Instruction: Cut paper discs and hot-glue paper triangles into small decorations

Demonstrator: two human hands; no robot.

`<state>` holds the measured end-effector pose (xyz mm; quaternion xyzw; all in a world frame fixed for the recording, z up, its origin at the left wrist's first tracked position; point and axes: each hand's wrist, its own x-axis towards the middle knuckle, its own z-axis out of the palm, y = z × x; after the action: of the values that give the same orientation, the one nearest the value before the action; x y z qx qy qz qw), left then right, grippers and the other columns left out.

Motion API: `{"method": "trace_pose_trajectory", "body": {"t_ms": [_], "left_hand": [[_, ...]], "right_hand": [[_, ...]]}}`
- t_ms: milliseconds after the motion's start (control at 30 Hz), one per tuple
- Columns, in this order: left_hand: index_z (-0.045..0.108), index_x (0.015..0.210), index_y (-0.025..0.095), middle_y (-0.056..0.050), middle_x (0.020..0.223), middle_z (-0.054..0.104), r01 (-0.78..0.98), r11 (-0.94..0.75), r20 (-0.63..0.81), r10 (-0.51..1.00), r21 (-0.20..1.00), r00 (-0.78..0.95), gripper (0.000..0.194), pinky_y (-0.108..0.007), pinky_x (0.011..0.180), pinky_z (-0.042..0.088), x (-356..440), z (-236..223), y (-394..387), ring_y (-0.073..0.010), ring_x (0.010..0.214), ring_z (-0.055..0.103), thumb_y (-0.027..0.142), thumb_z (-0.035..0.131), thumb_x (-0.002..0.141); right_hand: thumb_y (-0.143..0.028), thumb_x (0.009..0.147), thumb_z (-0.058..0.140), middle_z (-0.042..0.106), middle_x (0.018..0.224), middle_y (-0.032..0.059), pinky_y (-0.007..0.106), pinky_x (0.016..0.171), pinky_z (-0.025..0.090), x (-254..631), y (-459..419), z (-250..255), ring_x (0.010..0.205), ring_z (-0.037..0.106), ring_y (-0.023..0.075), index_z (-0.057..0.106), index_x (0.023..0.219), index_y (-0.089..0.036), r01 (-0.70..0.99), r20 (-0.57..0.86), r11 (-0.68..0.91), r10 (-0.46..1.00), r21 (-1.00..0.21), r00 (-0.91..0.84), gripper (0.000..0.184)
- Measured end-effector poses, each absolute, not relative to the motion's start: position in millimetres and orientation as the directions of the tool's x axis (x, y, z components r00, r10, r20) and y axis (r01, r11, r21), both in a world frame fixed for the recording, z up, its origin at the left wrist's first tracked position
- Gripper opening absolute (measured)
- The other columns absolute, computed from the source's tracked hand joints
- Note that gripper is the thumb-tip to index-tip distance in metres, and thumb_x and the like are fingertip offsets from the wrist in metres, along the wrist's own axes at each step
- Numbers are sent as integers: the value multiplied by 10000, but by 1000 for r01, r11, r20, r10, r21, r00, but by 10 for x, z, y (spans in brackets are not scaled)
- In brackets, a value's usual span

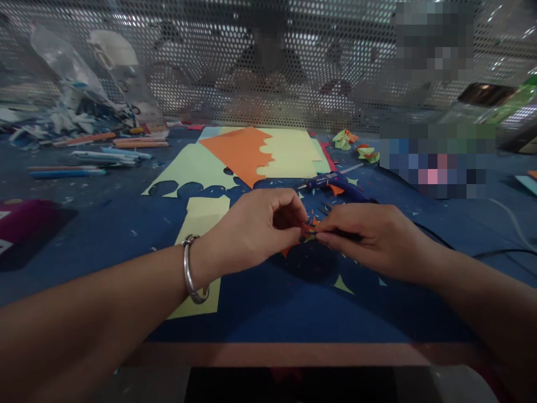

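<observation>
Paper piece, small, jagged and orange [311,226], at the fingertips of our left hand [255,226] and right hand [380,232], over the dark blue counter [268,324].
We mark left grip as thumb and finger pinching the orange piece; right grip clenched on a slim dark tool [352,234], type unclear, and we can't tell if it touches the paper. Dark blue glue gun [321,182] lies just beyond; pale yellow paper strip [205,215] under our left wrist; orange scalloped paper sheet [239,151] farther back on pale yellow paper [289,151].
</observation>
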<state>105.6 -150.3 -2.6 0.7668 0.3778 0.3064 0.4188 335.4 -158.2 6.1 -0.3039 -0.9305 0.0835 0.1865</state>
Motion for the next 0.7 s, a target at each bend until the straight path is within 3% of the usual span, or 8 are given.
{"method": "trace_pose_trajectory", "body": {"t_ms": [467, 700], "left_hand": [[624, 879, 179, -18, 797, 669, 337, -361, 157, 849, 870, 505, 91, -240, 627, 492, 1021, -32, -1431, -130, 700, 627, 224, 664, 810], [641, 914, 158, -27, 829, 674, 272, -266, 107, 868, 925, 484, 151, -249, 698, 510, 1006, -49, -1376, -133, 764, 634, 233, 709, 802]], "right_hand": [[-260, 980, 518, 714, 810, 42, 272, 656, 466, 3379, -1560, 98, 724, 653, 156, 700, 933, -176, 577, 260, 765, 641, -285, -722, 206], [-328, 982, 533, 692, 776, 26, 278, 649, 470, 3484, -1500, 134, 681, 643, 155, 691, 902, -201, 591, 234, 734, 672, -334, -703, 218]]}}
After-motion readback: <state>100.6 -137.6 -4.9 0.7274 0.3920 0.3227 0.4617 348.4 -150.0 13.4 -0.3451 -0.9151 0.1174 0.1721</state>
